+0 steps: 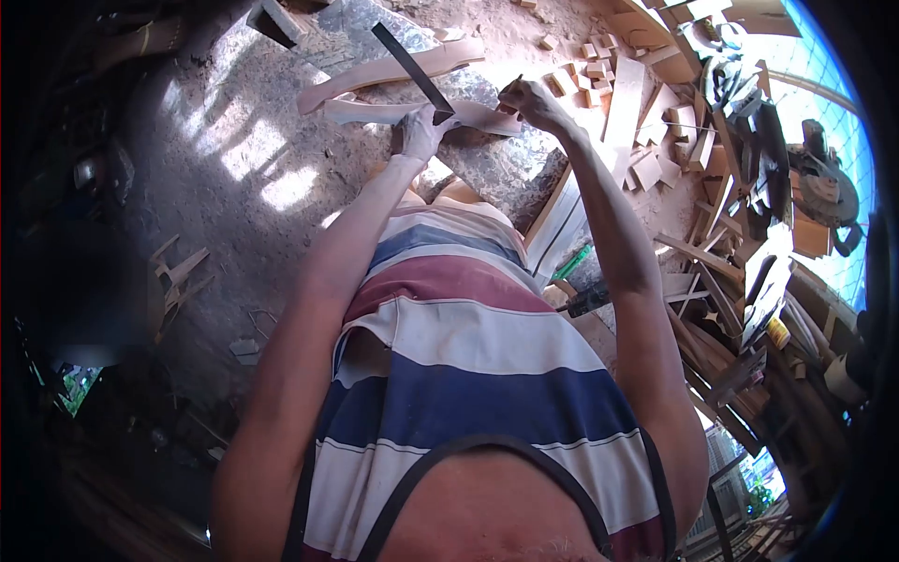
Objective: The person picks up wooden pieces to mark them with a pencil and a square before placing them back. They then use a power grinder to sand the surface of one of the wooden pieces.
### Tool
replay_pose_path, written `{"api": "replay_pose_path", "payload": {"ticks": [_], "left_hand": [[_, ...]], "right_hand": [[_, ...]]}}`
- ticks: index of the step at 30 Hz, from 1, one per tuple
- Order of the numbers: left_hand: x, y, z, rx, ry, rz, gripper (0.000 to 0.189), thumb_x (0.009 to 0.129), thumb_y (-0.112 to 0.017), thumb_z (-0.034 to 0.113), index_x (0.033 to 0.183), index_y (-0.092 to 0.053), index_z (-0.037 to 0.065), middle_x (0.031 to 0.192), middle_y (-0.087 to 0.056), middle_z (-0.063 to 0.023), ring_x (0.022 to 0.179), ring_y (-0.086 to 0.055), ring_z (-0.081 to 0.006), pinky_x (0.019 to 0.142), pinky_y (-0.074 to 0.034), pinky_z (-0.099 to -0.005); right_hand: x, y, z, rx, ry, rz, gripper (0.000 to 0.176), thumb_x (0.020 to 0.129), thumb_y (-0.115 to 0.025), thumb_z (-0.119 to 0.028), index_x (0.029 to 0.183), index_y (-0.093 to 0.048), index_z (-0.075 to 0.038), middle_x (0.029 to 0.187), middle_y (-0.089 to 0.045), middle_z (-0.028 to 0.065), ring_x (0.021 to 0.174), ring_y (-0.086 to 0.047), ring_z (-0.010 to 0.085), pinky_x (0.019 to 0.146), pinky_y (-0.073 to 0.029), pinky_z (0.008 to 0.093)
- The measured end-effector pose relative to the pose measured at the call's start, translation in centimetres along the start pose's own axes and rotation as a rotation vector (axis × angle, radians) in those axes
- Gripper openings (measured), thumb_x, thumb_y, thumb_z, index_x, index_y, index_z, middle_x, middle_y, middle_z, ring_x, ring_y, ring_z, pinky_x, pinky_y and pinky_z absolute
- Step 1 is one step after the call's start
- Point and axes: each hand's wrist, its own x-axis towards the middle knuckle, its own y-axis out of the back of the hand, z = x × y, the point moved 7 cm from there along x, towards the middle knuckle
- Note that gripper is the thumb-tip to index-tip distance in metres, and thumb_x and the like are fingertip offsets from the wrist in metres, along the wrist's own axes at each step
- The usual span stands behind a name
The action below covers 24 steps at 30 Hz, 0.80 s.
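Observation:
My left hand (421, 133) is closed around the near end of a long, dark, flat metal bar (405, 62), which looks like the blade of a square. The bar slants up and to the left across two curved wooden pieces. The nearer curved piece (487, 119) passes beside my left hand, which seems to touch it. Behind it lies the other curved wooden piece (375, 75). Just above the nearer piece's right end is my right hand (530, 103), its fingers pinched together. Whatever it may hold is too small to make out.
Small wood blocks (592, 73) lie on the dusty ground at upper right. Boards and offcuts (655, 159) pile up along the right side. A dark power tool (588, 300) and a green object (573, 262) lie beside my right forearm. A circular tool (826, 187) stands far right.

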Motion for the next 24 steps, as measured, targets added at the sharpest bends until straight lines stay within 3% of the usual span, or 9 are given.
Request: {"api": "replay_pose_path", "payload": {"ticks": [1, 9, 12, 15, 17, 19, 21, 23, 24], "left_hand": [[0.1, 0.1, -0.3, 0.012, 0.063, 0.004, 0.042, 0.089, -0.086, 0.046, 0.109, -0.08, 0.01, 0.104, -0.079, -0.0211, 0.098, -0.075, -0.0431, 0.084, -0.058, -0.0516], [0.9, -0.4, -1.2, 0.001, 0.069, 0.017, 0.04, 0.088, -0.086, 0.046, 0.108, -0.082, 0.012, 0.1, -0.08, -0.0192, 0.095, -0.076, -0.0413, 0.083, -0.058, -0.0507], [0.7, 0.3, -0.7, 0.018, 0.074, 0.014, 0.038, 0.089, -0.086, 0.044, 0.108, -0.082, 0.011, 0.1, -0.08, -0.0188, 0.094, -0.077, -0.0408, 0.083, -0.058, -0.0504], [0.8, -0.3, -1.1, 0.027, 0.085, -0.003, 0.036, 0.089, -0.087, 0.041, 0.108, -0.081, 0.011, 0.1, -0.08, -0.0186, 0.094, -0.077, -0.0409, 0.082, -0.059, -0.0505], [0.9, -0.5, -1.5, 0.036, 0.077, 0.007, 0.034, 0.089, -0.087, 0.038, 0.108, -0.08, 0.01, 0.099, -0.08, -0.0191, 0.093, -0.077, -0.0415, 0.082, -0.058, -0.0506], [0.8, -0.7, -1.6, -0.007, 0.044, 0.017, 0.035, 0.09, -0.087, 0.038, 0.108, -0.08, 0.01, 0.099, -0.08, -0.0194, 0.093, -0.077, -0.0416, 0.082, -0.058, -0.0505], [0.9, -0.1, -0.8, 0.047, 0.083, -0.003, 0.035, 0.09, -0.086, 0.038, 0.109, -0.08, 0.009, 0.098, -0.08, -0.0199, 0.093, -0.077, -0.0417, 0.083, -0.058, -0.0503], [0.8, 0.1, -0.6, -0.002, 0.048, 0.004, 0.035, 0.09, -0.086, 0.038, 0.108, -0.08, 0.009, 0.098, -0.08, -0.0201, 0.093, -0.077, -0.0419, 0.083, -0.058, -0.0506], [0.9, 0.1, -0.6, -0.026, 0.031, 0.01, 0.035, 0.09, -0.086, 0.039, 0.108, -0.079, 0.008, 0.098, -0.08, -0.0203, 0.093, -0.077, -0.042, 0.083, -0.058, -0.0508]], "right_hand": [[0.1, 0.0, -0.1, -0.005, 0.002, 0.004, 0.028, 0.106, -0.07, -0.027, 0.106, -0.075, 0.001, 0.091, -0.078, 0.0088, 0.081, -0.071, 0.0167, 0.074, -0.057, 0.0348], [2.4, -1.2, 1.1, 0.108, 0.061, -0.027, 0.026, 0.108, -0.068, -0.02, 0.11, -0.069, 0.006, 0.094, -0.078, 0.015, 0.086, -0.074, 0.0198, 0.077, -0.059, 0.0346], [4.9, -2.8, 4.1, 0.133, 0.097, -0.029, 0.029, 0.106, -0.07, -0.027, 0.102, -0.071, 0.002, 0.092, -0.078, 0.0122, 0.082, -0.071, 0.0197, 0.077, -0.056, 0.0379], [2.5, -1.1, 0.2, -0.159, 0.107, -0.014, 0.029, 0.106, -0.07, -0.028, 0.1, -0.07, 0.001, 0.089, -0.076, 0.0128, 0.082, -0.071, 0.0214, 0.077, -0.055, 0.0397], [3.0, -0.7, 4.2, -0.091, 0.098, -0.033, 0.028, 0.105, -0.071, -0.027, 0.101, -0.07, 0.001, 0.087, -0.075, 0.0128, 0.082, -0.071, 0.0225, 0.076, -0.054, 0.0406], [1.6, 0.6, 3.1, -0.028, 0.043, -0.066, 0.024, 0.103, -0.072, -0.025, 0.102, -0.069, -0.001, 0.086, -0.073, 0.0134, 0.082, -0.07, 0.0241, 0.076, -0.053, 0.042], [5.0, -1.9, 6.0, 0.012, 0.104, -0.088, 0.027, 0.106, -0.07, -0.027, 0.105, -0.067, 0.0, 0.092, -0.074, 0.0142, 0.087, -0.072, 0.023, 0.08, -0.055, 0.0398], [1.7, -0.6, -2.5, -0.334, 0.115, -0.042, 0.027, 0.107, -0.068, -0.028, 0.107, -0.067, -0.001, 0.094, -0.074, 0.0151, 0.088, -0.072, 0.0255, 0.08, -0.055, 0.0421], [1.8, -0.7, -2.5, -0.295, 0.139, -0.032, 0.026, 0.106, -0.068, -0.027, 0.107, -0.067, -0.001, 0.094, -0.074, 0.0154, 0.087, -0.071, 0.0263, 0.08, -0.054, 0.0429]]}}
